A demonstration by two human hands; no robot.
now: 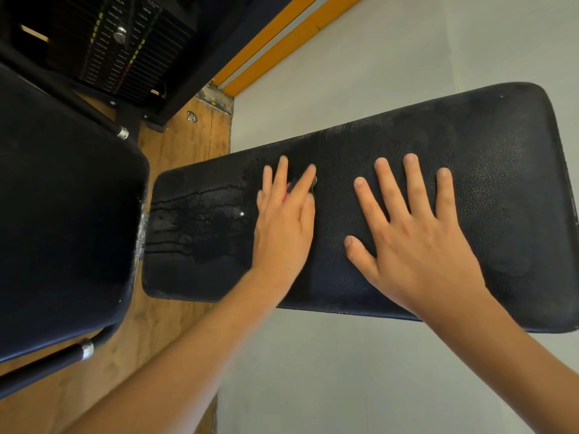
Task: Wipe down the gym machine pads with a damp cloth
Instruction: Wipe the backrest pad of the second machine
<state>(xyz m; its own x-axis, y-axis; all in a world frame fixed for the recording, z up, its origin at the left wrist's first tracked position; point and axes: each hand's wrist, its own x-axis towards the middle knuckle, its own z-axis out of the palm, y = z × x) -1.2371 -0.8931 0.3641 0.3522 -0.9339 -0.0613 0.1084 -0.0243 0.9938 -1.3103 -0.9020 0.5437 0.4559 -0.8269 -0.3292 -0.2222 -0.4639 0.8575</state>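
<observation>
One long black pebbled vinyl pad (485,183) spans the view, with wet streaks at its left end. Mid-pad, the left hand (282,220) presses a mostly hidden grey-and-pink cloth (314,182) with straight fingers. The right hand (416,239) rests spread, holding nothing, with bare pad beyond it to the rounded right edge.

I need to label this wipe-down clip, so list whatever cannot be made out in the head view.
- Cloth: almost all under the motion-blurred left hand; only a pink and grey scrap shows between the fingers.
- Long pad: far right end cut by the frame edge; the patch under the flat right hand is hidden.
- Second pad: cut by the left edge.
- Weight stack: labels too small and dark to read.
</observation>
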